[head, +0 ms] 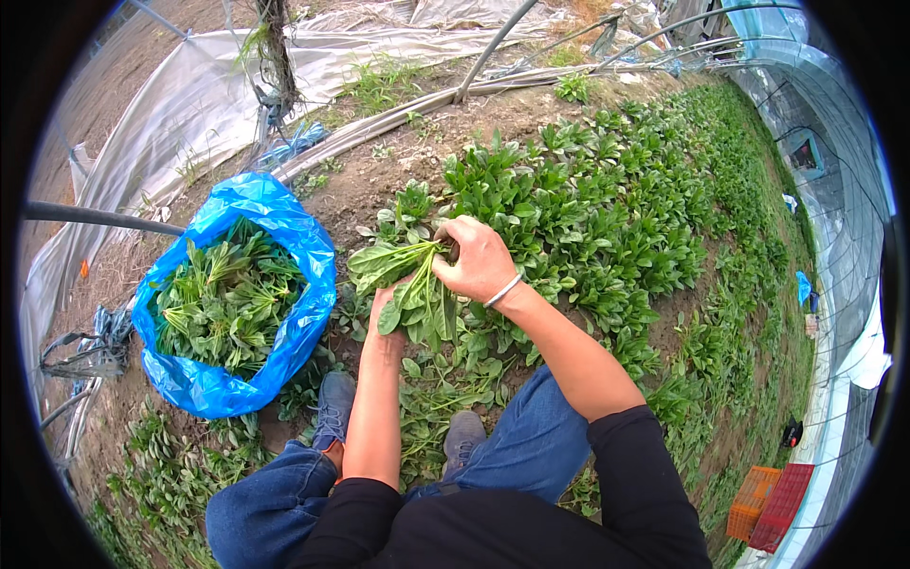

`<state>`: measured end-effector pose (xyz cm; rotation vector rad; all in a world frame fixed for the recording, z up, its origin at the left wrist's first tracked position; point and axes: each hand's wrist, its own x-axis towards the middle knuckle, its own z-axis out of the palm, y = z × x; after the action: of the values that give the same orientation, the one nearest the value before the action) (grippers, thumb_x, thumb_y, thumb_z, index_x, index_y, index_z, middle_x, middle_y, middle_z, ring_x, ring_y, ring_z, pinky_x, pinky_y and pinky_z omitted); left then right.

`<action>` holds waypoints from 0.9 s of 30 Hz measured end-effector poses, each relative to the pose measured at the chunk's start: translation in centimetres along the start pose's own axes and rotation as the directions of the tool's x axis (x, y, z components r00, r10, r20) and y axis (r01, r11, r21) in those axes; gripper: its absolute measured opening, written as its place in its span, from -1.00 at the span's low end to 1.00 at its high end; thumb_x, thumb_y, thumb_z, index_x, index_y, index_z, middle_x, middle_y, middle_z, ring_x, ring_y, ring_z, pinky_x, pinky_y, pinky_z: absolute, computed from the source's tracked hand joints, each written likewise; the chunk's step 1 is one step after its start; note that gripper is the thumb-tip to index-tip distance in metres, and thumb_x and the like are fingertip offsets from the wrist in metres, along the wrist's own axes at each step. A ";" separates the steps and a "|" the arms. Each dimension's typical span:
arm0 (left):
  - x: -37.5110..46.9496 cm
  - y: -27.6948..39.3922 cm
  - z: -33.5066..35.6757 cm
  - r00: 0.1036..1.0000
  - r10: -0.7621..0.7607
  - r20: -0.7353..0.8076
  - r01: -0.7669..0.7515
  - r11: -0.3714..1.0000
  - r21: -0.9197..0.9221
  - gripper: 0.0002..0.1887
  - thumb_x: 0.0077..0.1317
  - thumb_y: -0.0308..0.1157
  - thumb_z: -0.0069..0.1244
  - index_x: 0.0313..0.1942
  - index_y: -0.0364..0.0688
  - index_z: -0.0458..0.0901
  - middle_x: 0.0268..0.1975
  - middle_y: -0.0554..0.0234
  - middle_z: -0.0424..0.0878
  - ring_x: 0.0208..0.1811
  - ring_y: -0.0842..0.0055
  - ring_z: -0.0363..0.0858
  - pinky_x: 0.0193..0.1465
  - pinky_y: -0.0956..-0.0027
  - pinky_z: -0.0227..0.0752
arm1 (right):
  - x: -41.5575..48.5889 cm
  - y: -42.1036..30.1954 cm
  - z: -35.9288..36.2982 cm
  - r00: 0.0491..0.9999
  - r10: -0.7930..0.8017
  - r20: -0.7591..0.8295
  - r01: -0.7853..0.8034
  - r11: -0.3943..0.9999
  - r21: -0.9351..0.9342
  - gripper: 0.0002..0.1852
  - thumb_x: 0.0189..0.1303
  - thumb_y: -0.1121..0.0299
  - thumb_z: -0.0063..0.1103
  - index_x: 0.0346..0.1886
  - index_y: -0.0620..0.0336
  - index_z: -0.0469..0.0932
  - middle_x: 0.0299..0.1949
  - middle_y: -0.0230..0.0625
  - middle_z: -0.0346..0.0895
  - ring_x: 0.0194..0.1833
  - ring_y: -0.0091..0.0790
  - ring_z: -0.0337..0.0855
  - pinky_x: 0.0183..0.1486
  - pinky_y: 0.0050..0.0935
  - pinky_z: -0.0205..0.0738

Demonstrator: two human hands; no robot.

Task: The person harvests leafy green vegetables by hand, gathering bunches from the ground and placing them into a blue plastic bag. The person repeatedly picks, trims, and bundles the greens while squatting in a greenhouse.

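A bunch of leafy greens that looks like spinach [419, 284] hangs from my right hand [473, 259], whose fingers are closed on the stem ends, leaves pointing left and down. My left hand [389, 297] is mostly hidden behind those leaves; its fingers do not show. On my left stands a blue plastic bag [313, 249] with its mouth wide, holding many similar green bunches [227, 291]. Rows of leafy plants [569, 206] grow in the soil beyond and to the right of my hands.
Loose leaves and low plants [455, 384] lie around my shoes. A metal hoop pole [106, 217] reaches toward the bag's rim from the left. Plastic sheeting [178, 99] lies along the far left edge. An orange crate [753, 501] and a red crate [782, 506] sit at lower right.
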<state>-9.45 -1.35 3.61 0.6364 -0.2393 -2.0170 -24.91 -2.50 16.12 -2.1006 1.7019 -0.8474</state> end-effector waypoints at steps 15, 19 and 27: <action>0.9 0.6 -1.0 0.995 0.029 0.098 -0.011 0.985 -0.174 -0.67 0.29 -0.51 0.09 0.06 -0.37 0.60 -0.06 0.15 0.70 -0.15 0.45 0.70 -0.07 0.38 0.59 | 1.7 2.4 -3.4 0.852 0.518 -0.075 -0.318 0.627 0.711 -0.91 0.06 0.58 0.23 -0.33 0.38 0.62 -0.44 -0.29 0.63 -0.45 -0.56 0.64 -0.44 -0.55 0.63; 1.4 0.6 -1.3 0.999 -0.038 -0.026 0.037 0.999 -0.009 -0.67 0.29 -0.52 0.07 0.06 -0.39 0.59 -0.06 0.10 0.70 -0.15 0.43 0.71 -0.07 0.36 0.62 | 0.3 1.8 -2.9 0.997 0.040 0.061 -0.061 0.919 0.390 -0.87 0.08 0.53 0.34 -0.27 0.24 0.68 -0.33 -0.37 0.62 -0.34 -0.55 0.62 -0.36 -0.58 0.51; -0.5 1.1 2.4 0.998 0.057 -0.033 -0.050 0.978 0.204 -0.66 0.21 -0.56 0.15 0.02 -0.33 0.60 -0.07 0.15 0.69 -0.16 0.46 0.69 -0.09 0.39 0.60 | 0.5 0.4 -2.3 0.946 -0.305 0.115 0.320 0.936 -0.149 -0.94 0.05 0.44 0.22 -0.41 0.19 0.55 -0.40 -0.23 0.48 -0.31 -0.13 0.60 -0.25 -0.22 0.53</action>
<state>-9.67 -1.75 6.24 0.7881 -0.4393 -1.9413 -26.62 -2.78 17.83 -2.5286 1.4585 -0.6995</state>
